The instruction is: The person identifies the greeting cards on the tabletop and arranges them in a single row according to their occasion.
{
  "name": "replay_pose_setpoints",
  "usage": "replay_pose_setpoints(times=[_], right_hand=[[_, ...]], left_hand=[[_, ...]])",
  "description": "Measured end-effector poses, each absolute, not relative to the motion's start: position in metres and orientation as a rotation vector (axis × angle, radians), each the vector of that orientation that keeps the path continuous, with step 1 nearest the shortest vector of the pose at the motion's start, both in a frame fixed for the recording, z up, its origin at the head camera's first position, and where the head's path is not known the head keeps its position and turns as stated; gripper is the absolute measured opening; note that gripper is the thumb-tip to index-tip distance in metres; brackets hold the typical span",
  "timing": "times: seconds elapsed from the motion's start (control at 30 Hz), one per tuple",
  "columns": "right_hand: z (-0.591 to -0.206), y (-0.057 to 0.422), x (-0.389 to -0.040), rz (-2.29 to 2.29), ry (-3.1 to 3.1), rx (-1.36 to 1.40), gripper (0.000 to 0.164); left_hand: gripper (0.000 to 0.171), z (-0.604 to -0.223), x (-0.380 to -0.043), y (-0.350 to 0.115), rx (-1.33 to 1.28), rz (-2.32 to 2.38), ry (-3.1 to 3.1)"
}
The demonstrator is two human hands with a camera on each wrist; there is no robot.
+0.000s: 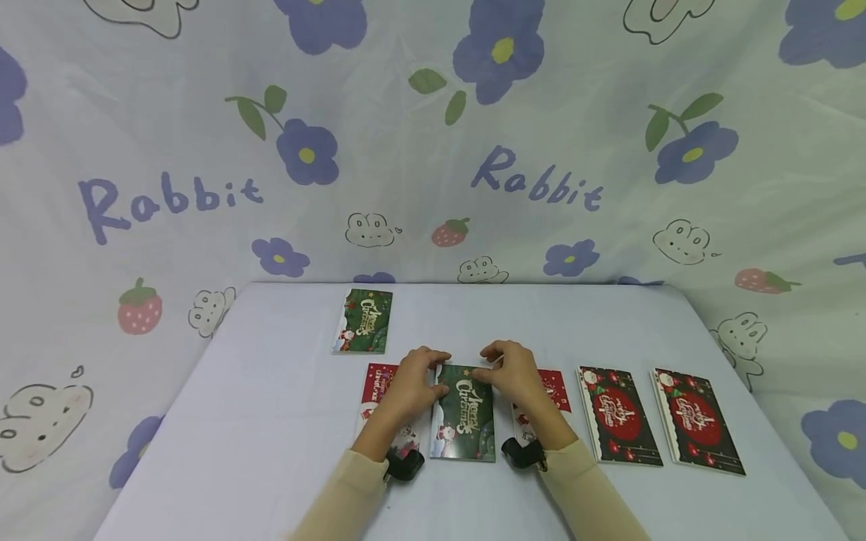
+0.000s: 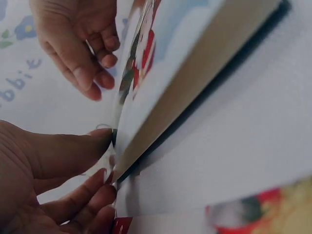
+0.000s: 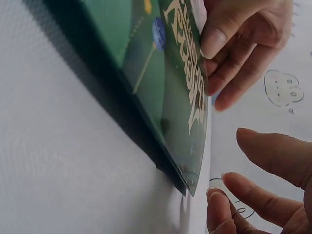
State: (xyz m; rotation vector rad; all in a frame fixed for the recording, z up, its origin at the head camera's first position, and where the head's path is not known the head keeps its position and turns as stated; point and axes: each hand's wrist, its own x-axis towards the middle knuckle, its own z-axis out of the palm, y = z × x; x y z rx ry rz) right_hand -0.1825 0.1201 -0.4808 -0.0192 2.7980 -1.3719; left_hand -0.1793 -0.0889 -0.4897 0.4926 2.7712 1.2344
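A green notebook (image 1: 464,421) with a "Merry Christmas" cover lies between the two hands at mid-table. My left hand (image 1: 414,379) grips its upper left corner, with the thumb along the left edge and fingers round the corner. In the left wrist view the notebook's page block (image 2: 195,68) shows side-on. My right hand (image 1: 512,373) is at the upper right corner, thumb and fingers spread. In the right wrist view the fingers (image 3: 258,200) stand a little apart from the notebook's corner.
Red-and-white booklets lie partly under each forearm, one at left (image 1: 379,382) and one at right (image 1: 555,388). Two dark booklets with red circles, one nearer (image 1: 619,417) and one farther (image 1: 699,422), lie at right. Another green notebook (image 1: 364,321) lies at the back left.
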Motion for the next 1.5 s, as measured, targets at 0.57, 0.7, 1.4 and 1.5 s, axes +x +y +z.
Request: replay_pose_setpoints(times=[0.57, 0.7, 1.4, 1.5], right_hand=[[-0.481, 0.122, -0.183, -1.388, 2.788, -0.008, 0.029], [-0.481, 0.123, -0.183, -1.4, 2.778, -0.01, 0.029], [-0.479, 0.126, -0.184, -1.399, 2.768, -0.032, 0.033], [-0.478, 0.125, -0.185, -1.424, 2.74, -0.055, 0.031]], left_hand=[[0.037, -0.494, -0.178, -0.082, 0.382, 1.255, 2.775], [0.037, -0.494, -0.179, -0.084, 0.412, 1.268, 2.783], [0.037, -0.48, -0.182, -0.088, 0.504, 1.343, 2.818], [0.037, -0.48, -0.181, -0.089, 0.474, 1.359, 2.806]])
